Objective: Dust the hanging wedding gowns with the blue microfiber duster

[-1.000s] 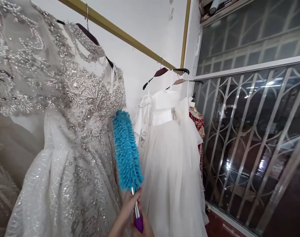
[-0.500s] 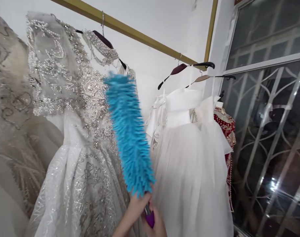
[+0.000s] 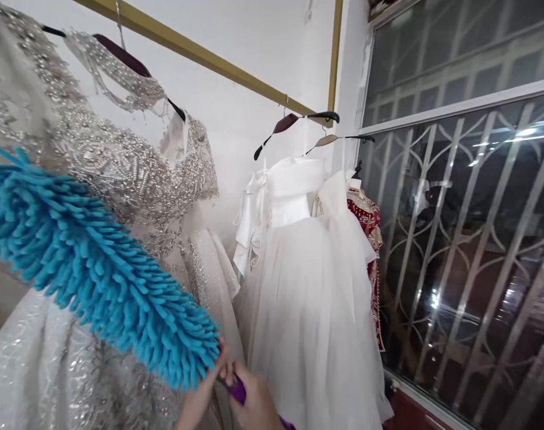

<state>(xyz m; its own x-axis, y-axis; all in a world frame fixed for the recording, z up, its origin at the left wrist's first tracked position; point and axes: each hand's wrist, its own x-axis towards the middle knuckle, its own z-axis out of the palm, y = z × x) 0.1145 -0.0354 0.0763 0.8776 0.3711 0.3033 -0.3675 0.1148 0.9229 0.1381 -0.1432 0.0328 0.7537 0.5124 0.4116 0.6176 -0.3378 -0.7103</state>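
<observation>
A beaded gown [image 3: 119,179] is hanging from the gold rail [image 3: 200,52], filling the view from nine to twelve o'clock. Lying across it, the blue duster [image 3: 97,269] is stretching toward ten o'clock from the fingers. At six o'clock, the right hand [image 3: 254,403] is wrapping closed around its purple handle [image 3: 238,391]; the left hand [image 3: 200,397] is pinching the handle just under the fluffy head. Both wrists are cut off at the bottom edge, and most of the handle is hidden.

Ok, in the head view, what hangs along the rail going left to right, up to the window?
Beaded silver gown with the blue duster laid across it → plain white dress → red embroidered garment → barred window.
</observation>
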